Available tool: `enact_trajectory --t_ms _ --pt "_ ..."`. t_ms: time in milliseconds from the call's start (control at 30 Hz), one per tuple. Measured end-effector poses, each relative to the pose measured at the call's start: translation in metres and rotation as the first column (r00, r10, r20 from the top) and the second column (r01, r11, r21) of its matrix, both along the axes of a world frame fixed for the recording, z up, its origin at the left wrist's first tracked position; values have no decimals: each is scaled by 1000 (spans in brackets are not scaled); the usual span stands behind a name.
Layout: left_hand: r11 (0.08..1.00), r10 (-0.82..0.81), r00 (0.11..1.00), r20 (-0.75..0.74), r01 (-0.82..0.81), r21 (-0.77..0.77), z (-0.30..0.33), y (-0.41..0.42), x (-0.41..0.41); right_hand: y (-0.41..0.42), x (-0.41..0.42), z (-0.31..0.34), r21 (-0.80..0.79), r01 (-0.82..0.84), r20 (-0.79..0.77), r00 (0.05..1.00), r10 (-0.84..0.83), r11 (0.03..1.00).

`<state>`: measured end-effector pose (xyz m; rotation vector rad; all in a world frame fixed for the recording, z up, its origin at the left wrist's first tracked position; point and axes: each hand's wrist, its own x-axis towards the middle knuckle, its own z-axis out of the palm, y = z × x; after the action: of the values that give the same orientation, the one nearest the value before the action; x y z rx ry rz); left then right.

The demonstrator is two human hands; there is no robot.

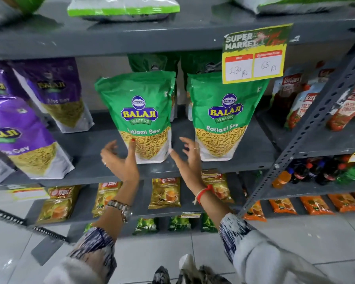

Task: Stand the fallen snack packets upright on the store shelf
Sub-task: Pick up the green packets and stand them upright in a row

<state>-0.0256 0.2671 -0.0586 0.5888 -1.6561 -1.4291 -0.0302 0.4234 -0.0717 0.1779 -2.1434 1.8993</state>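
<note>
Snack packet (140, 117) upright at the shelf (193, 167) front edge, just left of its green twin (223, 117), left hand (119, 158) open with thumb touching, right hand (187, 154) open just beside, likely steadying.

The price sign (255, 54) hides the right green packet's (223, 117) top corner.

Green packets (140, 115) read "Balaji Ratlami Sev"; price sign (254, 54) "Super Market".
</note>
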Motion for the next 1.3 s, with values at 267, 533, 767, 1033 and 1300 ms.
enact_trajectory --t_ms 267,533,767,1033,1300 --pt "771 -593 796 122 518 371 9 -46 -33 -38 -32 27 -189 -225 252 930 268 956" --pt "730 -659 744 110 597 333 21 -35 -15 -40 -22 21 -197 -158 165 968 191 968" --pt "674 -721 686 95 663 325 18 -31 -17 -34 -19 27 -196 -101 214 966 144 975" --pt "673 -715 695 80 652 351 17 -30 -26 -30 -28 23 -214 -87 229 964 136 973" --pt "809 -546 835 59 509 294 6 -28 -24 -38 -8 7 -71 178 130 977 -168 981"
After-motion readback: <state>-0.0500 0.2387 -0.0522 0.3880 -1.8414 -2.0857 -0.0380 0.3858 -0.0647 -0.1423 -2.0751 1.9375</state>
